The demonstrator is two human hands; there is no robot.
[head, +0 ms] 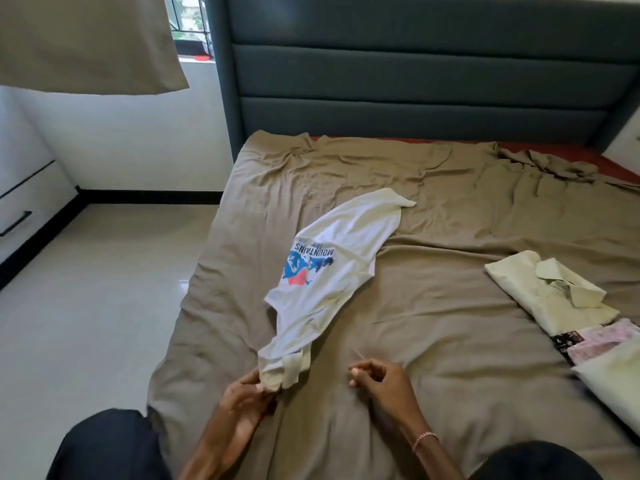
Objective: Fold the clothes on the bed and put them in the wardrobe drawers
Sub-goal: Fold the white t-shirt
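A white T-shirt (332, 268) with a blue and red "MOUNTAINS" print and pale yellow sleeves lies stretched out lengthwise on the brown bedsheet (433, 323). My left hand (246, 396) pinches its near end, at the pale yellow cuff. My right hand (377, 377) hovers just above the sheet to the right of that end, fingers curled, holding nothing. A folded pale yellow collared shirt (550, 292) rests on the bed's right side, on top of folded patterned pink and black cloth (595, 339).
A white pillow corner (613, 382) shows at the right edge. The dark padded headboard (415, 71) stands at the back. White drawers with black handles (20, 202) line the left wall beside tiled floor (86, 306). A beige curtain (86, 39) hangs top left.
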